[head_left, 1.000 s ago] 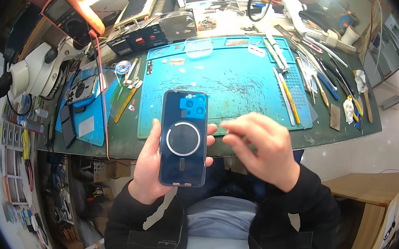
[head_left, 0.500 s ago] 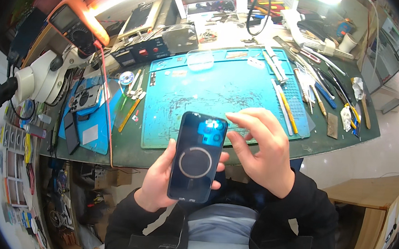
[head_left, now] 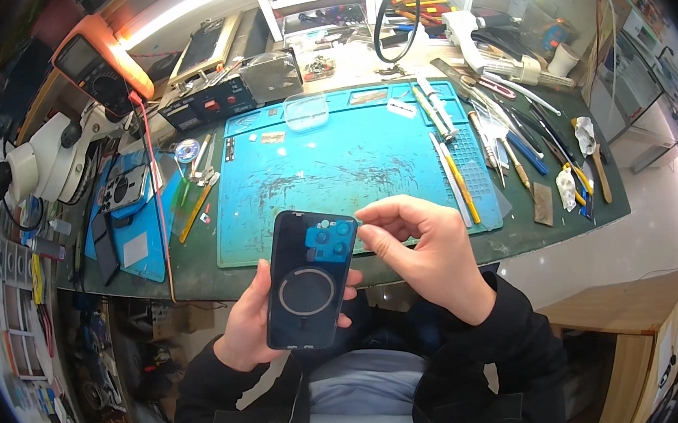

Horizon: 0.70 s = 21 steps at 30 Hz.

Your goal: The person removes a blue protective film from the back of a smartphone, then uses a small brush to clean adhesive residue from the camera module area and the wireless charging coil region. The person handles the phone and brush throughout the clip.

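A dark phone back panel [head_left: 296,321], with a pale ring in the middle and blue film [head_left: 328,243] over the camera area at its upper right, lies upright in my left hand [head_left: 246,325]. The thumb is along its left edge and fingertips curl round its right edge. My right hand [head_left: 425,252] is at the top right corner of the panel, thumb and index fingertips close together there; whatever they hold is too small to make out. Beyond both hands lies the large turquoise mat [head_left: 310,168].
An orange multimeter [head_left: 100,66], a microscope [head_left: 41,166], a black powered device [head_left: 207,101] and a blue mat with phone parts [head_left: 135,253] are on the left. A clear box [head_left: 306,110] sits on the turquoise mat. Several tools [head_left: 524,156] crowd the right, beside a wooden cabinet [head_left: 631,313].
The panel in my left hand has moved down, nearer the bench's front edge. My right hand has moved from beside it onto its top right corner, its fingertips closer together.
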Each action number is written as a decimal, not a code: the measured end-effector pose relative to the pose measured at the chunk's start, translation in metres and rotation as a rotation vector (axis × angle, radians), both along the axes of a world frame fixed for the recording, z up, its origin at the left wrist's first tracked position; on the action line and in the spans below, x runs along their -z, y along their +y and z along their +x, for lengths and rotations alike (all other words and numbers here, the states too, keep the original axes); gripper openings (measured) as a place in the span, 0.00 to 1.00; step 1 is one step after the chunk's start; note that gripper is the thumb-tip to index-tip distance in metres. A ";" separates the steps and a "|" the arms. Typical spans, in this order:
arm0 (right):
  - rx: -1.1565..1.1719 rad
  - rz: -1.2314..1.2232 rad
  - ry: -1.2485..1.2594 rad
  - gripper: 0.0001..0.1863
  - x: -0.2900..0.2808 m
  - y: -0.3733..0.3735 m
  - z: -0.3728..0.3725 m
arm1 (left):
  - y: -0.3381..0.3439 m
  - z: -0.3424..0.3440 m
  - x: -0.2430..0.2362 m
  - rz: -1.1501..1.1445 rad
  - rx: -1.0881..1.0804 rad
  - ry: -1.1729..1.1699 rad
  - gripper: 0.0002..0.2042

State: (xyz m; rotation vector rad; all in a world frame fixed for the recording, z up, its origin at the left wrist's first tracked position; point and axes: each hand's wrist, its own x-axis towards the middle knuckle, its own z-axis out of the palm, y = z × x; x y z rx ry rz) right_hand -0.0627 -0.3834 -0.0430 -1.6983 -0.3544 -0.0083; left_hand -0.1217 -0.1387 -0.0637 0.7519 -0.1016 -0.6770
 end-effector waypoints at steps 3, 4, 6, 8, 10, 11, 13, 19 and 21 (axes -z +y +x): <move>0.021 0.046 0.015 0.06 0.005 0.004 -0.003 | -0.002 -0.002 0.002 0.115 -0.012 -0.055 0.44; 0.021 0.049 0.017 0.06 0.005 0.004 -0.003 | -0.003 -0.002 0.002 0.150 -0.028 -0.070 0.44; 0.017 0.059 0.021 0.06 0.005 0.005 -0.004 | -0.006 -0.004 0.001 0.222 -0.064 -0.098 0.45; 0.009 0.036 0.023 0.06 0.001 0.004 -0.005 | -0.007 -0.005 -0.001 0.249 -0.071 -0.121 0.45; 0.012 0.020 0.006 0.05 0.001 0.003 -0.005 | -0.007 -0.004 -0.002 0.256 -0.054 -0.132 0.45; 0.017 0.015 -0.012 0.05 0.002 0.004 -0.005 | -0.006 -0.004 -0.002 0.248 -0.036 -0.132 0.46; 0.044 -0.006 -0.083 0.05 0.004 0.005 -0.006 | -0.007 -0.006 -0.003 0.257 -0.049 -0.133 0.46; 0.160 -0.091 -0.434 0.08 0.015 0.011 -0.006 | -0.014 -0.009 -0.001 0.234 -0.102 -0.128 0.45; 0.184 -0.104 -0.543 0.10 0.015 0.012 -0.005 | -0.008 -0.008 0.002 0.177 -0.042 -0.140 0.45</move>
